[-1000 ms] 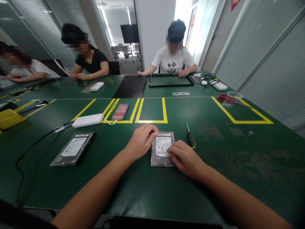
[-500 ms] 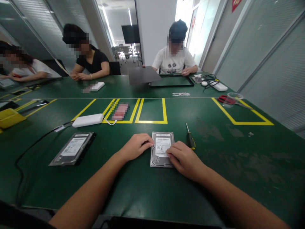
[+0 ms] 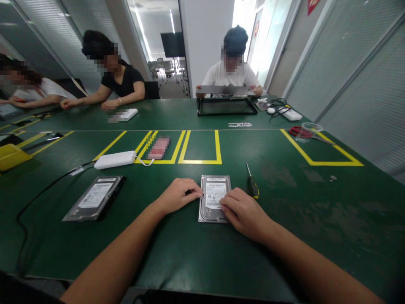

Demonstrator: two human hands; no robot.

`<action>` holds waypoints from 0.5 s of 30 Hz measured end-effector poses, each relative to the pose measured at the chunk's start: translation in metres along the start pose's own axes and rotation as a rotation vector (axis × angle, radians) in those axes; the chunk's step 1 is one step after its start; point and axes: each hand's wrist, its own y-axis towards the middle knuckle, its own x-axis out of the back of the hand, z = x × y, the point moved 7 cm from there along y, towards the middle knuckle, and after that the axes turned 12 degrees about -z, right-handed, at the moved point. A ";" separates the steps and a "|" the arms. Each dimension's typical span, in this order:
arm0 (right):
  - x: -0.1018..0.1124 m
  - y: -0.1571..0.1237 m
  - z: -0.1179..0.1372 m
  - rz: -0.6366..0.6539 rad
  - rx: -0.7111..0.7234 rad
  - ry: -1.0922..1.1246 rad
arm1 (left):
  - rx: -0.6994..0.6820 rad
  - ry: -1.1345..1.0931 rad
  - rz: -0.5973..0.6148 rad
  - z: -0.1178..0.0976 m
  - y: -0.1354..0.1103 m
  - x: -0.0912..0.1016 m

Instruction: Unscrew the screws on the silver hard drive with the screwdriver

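A silver hard drive [image 3: 215,202] with a white label lies flat on the green table in front of me. The fingertips of my left hand [image 3: 181,195] are closed at its left edge, thumb and forefinger near together. My right hand [image 3: 242,211] grips the drive's right side, its curled fingers resting over the label's edge and covering part of the lower right corner. To the right of the drive, a screwdriver [image 3: 252,185] with a dark and yellow handle lies with its tip pointing away from me.
A second hard drive [image 3: 95,198] lies on the left. Behind it are a white power bank [image 3: 115,159], its black cable and a pink phone [image 3: 159,148]. Red scissors [image 3: 300,132] lie far right. Across the table, a person holds a grey panel [image 3: 226,90] above a black frame [image 3: 228,112].
My hands and the drive stay almost in place. Across the table, the person has brought the grey panel right, over the black frame, now with both hands. Another person's arm has stretched left.
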 end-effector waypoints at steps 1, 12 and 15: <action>0.000 0.000 0.001 0.001 0.003 0.001 | -0.001 0.001 0.001 0.000 0.000 0.000; -0.003 -0.002 -0.001 0.022 0.002 0.002 | 0.007 -0.019 0.005 -0.002 0.001 -0.001; -0.002 -0.001 0.000 0.018 0.005 0.003 | 0.005 -0.026 0.010 -0.001 0.001 -0.002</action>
